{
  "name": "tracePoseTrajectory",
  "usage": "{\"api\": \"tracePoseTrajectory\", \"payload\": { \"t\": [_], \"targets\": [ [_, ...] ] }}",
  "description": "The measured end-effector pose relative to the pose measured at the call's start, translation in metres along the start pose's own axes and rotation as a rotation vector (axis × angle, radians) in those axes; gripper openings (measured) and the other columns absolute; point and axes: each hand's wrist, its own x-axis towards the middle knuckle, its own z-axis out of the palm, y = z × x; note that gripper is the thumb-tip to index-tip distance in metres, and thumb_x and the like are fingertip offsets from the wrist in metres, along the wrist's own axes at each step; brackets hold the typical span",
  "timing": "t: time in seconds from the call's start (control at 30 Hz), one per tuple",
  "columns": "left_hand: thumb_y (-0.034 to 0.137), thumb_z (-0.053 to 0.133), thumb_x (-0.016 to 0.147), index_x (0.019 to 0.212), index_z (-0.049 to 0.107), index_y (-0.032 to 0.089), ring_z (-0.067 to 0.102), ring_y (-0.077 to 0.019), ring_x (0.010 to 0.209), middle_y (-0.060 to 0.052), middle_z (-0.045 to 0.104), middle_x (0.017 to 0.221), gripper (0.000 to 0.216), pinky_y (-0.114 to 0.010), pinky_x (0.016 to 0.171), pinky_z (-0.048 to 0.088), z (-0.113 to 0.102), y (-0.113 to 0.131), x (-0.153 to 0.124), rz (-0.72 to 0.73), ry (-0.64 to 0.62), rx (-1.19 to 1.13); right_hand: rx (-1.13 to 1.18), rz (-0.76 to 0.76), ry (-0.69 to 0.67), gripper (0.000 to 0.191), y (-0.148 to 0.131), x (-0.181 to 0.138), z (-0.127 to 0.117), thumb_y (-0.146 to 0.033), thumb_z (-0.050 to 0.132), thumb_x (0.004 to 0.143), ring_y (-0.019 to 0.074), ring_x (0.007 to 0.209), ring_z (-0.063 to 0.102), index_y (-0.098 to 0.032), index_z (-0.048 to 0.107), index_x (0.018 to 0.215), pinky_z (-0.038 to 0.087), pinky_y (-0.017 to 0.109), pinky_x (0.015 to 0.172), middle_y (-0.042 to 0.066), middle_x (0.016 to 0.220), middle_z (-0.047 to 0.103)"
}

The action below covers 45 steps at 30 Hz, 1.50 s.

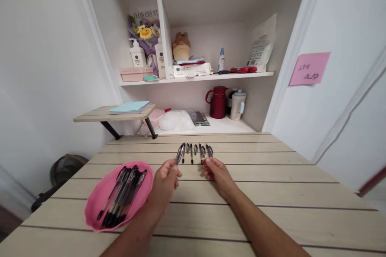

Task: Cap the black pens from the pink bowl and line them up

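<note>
My left hand (165, 177) is closed in a pinch around a black pen (179, 154), its tip pointing away from me. My right hand (216, 172) is curled, its fingertips on the near ends of the pens at the right of a row of several black pens (196, 151) lying side by side on the pale wooden table (271, 192). To the left of my left forearm sits a pink tray (99, 200) holding several more black pens (123, 194).
A small raised wooden stand (90, 115) with a light blue notebook (129, 107) stands at the back left. Behind the table, white shelves hold a red jug (217, 102), a cup, bottles, a tissue pack and a flower bouquet. A pink note (309, 68) hangs on the right wall.
</note>
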Motion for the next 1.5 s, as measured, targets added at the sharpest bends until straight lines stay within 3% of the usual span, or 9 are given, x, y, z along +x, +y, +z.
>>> {"api": "tracePoseTrajectory", "payload": {
  "t": [0.17,0.27,0.43,0.67,0.83,1.27,1.37,1.43,1.5],
  "targets": [
    [0.033,0.045,0.077,0.102,0.057,0.020,0.055,-0.0178,0.084,-0.005,0.058,0.093,0.032,-0.029,0.075,0.043,-0.073,0.027,-0.001,0.282,0.299,0.643,-0.175,-0.007,0.014,0.034,0.007,0.007,-0.006,-0.050,0.059,0.065,0.0057,0.043,0.043,-0.017,0.054,0.071,0.027,0.018,0.039,-0.001,0.060,0.056],
    [0.031,0.036,0.081,0.106,0.055,0.021,0.054,-0.0211,0.091,-0.007,0.057,0.099,0.033,-0.031,0.076,0.041,-0.113,0.023,-0.009,0.184,0.375,1.109,-0.261,-0.024,0.007,0.032,0.010,0.007,-0.002,-0.048,0.057,0.066,0.0058,0.043,0.041,-0.017,0.052,0.069,0.028,0.019,0.040,-0.001,0.059,0.056],
    [0.019,0.032,0.080,0.110,0.050,0.013,0.057,-0.0229,0.090,-0.013,0.058,0.102,0.036,-0.032,0.073,0.041,-0.138,-0.002,-0.018,-0.082,0.262,1.385,-0.544,-0.077,0.048,0.024,0.011,0.008,0.000,-0.040,0.050,0.070,0.0087,0.044,0.045,-0.018,0.052,0.063,0.034,0.022,0.046,-0.001,0.055,0.056],
    [0.022,0.031,0.081,0.109,0.049,0.012,0.057,-0.0249,0.091,-0.015,0.060,0.100,0.035,-0.033,0.074,0.040,-0.138,-0.008,-0.020,-0.148,0.170,1.452,-1.093,-0.086,0.309,0.016,-0.018,0.028,-0.031,-0.030,0.050,0.069,0.0222,0.077,0.057,-0.018,0.059,0.063,0.037,0.028,0.064,0.010,0.070,0.064],
    [0.028,0.033,0.080,0.100,0.053,0.016,0.059,-0.0258,0.087,-0.014,0.061,0.098,0.031,-0.034,0.068,0.041,-0.141,-0.007,-0.019,-0.213,0.152,1.458,-1.321,-0.032,0.324,0.026,-0.012,0.037,-0.029,-0.038,0.053,0.068,0.0282,0.085,0.058,-0.014,0.062,0.074,0.039,0.034,0.068,0.018,0.084,0.064],
    [0.026,0.037,0.078,0.090,0.058,0.016,0.059,-0.0250,0.084,-0.013,0.063,0.092,0.025,-0.032,0.067,0.040,-0.151,-0.003,-0.014,-0.204,0.193,1.385,-1.257,-0.085,0.251,0.027,-0.007,0.033,-0.035,-0.041,0.044,0.072,0.0225,0.069,0.057,-0.019,0.053,0.059,0.037,0.029,0.059,0.009,0.064,0.061],
    [0.029,0.038,0.079,0.094,0.059,0.016,0.056,-0.0238,0.090,-0.012,0.061,0.098,0.029,-0.033,0.076,0.040,-0.127,0.012,-0.015,-0.003,0.242,1.194,-1.119,-0.127,0.235,0.031,-0.008,0.026,-0.032,-0.044,0.040,0.075,0.0172,0.059,0.052,-0.020,0.048,0.057,0.035,0.026,0.054,0.004,0.056,0.056],
    [0.028,0.037,0.081,0.097,0.059,0.018,0.054,-0.0193,0.096,-0.007,0.061,0.103,0.029,-0.030,0.084,0.038,-0.095,0.020,-0.015,0.140,0.100,0.874,-1.017,-0.143,0.195,0.033,-0.005,0.016,-0.022,-0.045,0.037,0.076,0.0140,0.052,0.048,-0.020,0.047,0.058,0.035,0.025,0.051,0.002,0.054,0.054],
    [0.030,0.044,0.078,0.106,0.056,0.017,0.055,-0.0176,0.094,-0.007,0.062,0.102,0.033,-0.029,0.084,0.038,-0.054,0.022,-0.012,0.104,-0.034,0.550,-0.928,-0.152,0.136,0.033,0.001,0.002,-0.008,-0.046,0.037,0.076,0.0113,0.046,0.044,-0.020,0.048,0.060,0.034,0.024,0.048,-0.001,0.053,0.052]
  ]
}}
